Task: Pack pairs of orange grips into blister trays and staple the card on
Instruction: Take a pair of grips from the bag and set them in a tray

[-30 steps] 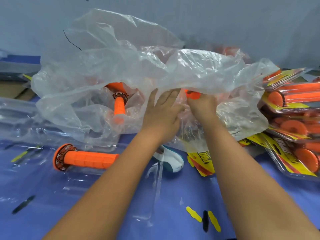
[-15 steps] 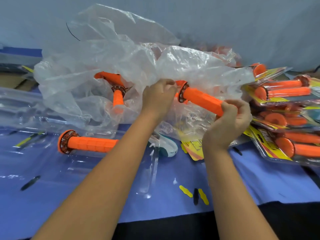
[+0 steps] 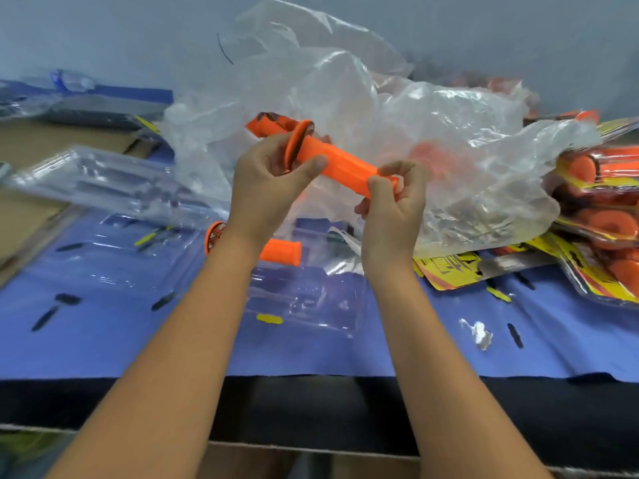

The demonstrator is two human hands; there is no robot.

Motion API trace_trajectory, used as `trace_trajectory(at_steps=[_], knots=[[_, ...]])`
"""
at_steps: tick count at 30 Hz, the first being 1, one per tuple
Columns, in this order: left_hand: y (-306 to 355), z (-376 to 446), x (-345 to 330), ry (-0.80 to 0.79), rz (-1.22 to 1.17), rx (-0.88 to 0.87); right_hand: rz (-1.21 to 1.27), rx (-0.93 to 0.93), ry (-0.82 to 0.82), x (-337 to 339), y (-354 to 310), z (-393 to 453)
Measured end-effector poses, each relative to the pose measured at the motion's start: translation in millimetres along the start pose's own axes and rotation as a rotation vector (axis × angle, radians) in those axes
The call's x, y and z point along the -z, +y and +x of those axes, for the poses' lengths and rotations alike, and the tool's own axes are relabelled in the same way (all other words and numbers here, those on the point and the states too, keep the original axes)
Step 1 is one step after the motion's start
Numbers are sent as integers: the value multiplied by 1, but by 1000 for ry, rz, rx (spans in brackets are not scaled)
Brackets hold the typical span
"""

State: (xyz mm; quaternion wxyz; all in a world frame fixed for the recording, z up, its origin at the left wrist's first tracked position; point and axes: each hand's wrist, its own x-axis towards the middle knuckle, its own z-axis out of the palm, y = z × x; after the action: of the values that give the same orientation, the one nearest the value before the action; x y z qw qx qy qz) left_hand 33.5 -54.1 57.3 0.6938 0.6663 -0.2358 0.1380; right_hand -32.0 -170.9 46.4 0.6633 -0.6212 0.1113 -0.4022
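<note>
Both hands' grip on orange grip, above blue tabletop.

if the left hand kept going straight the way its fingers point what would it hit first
Probably the clear bag. The left hand, gripping the grip at its flange, points up and away toward it; depth is unclear.

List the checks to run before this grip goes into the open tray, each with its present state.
1. Held grip secured at both ends: ok, left hand at the flange, right hand at the plain end.
2. Grip clear of the plastic bag: ok.
3. First grip already seated in the blister tray: ok.
4. Tray's second slot free: cannot tell, forearm and glare hide it.
5. Printed card within reach: ok.
6. Stapler located: cannot tell.
</note>
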Motion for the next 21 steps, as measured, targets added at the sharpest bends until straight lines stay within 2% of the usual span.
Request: trace_trajectory(at_steps=[2, 5, 7, 9, 11, 14, 17, 19, 21], knots=[[-2, -2, 13, 20, 20, 38, -46, -1, -33, -9, 0, -2], [-2, -5, 26, 30, 59, 39, -351, 215, -137, -17, -2, -8], [-2, -7, 31, 4, 97, 37, -414, 333, -320, -22, -5, -9], [-2, -9, 37, -23, 53, 75, -453, 335, -504, -28, -6, -8], [-1, -9, 41, -66, 28, 93, -505, 325, -585, -32, -5, -5], [0, -9, 48, -120, 66, 104, -547, 335, -580, -32, -4, -2], [-4, -11, 59, -250, 48, 183, -522, 204, -622, -28, 0, -2], [-13, -16, 68, -330, 119, 261, -537, 144, -568, -24, 3, -3], [-23, -21, 78, -384, 263, 306, -539, 112, -448, -18, 5, -2]])
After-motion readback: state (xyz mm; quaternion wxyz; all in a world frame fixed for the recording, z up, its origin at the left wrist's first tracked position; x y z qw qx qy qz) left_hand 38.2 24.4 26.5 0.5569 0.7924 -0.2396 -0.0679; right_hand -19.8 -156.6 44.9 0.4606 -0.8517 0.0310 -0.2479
